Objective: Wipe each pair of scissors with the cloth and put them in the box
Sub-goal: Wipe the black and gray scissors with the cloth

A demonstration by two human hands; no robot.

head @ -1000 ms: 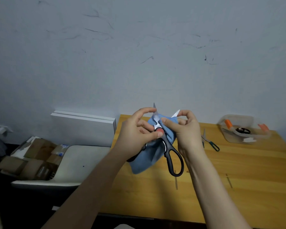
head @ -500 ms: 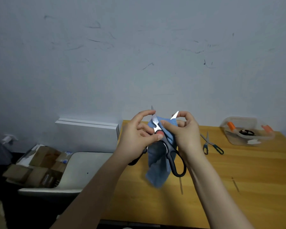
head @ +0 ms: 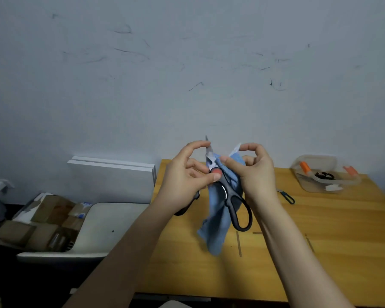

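Black-handled scissors (head: 233,203) with their blades spread apart are held up above the wooden table (head: 320,241). My left hand (head: 185,181) grips them at the pivot, thumb on the red pivot cap. My right hand (head: 253,174) presses a blue cloth (head: 218,221) against the right blade; the cloth hangs down behind the handles. A second, smaller pair of scissors (head: 287,196) lies on the table, partly hidden by my right wrist. The clear plastic box (head: 325,174) with orange clips stands at the table's far right and holds a dark item.
A white chair seat (head: 102,227) stands left of the table. Cardboard boxes (head: 38,223) lie on the floor further left. A white panel (head: 111,174) leans on the grey wall behind the chair.
The cloth has slipped down from a bunch around the blades and now hangs long below the handles. Both hands have stayed on the scissors with only small finger shifts.
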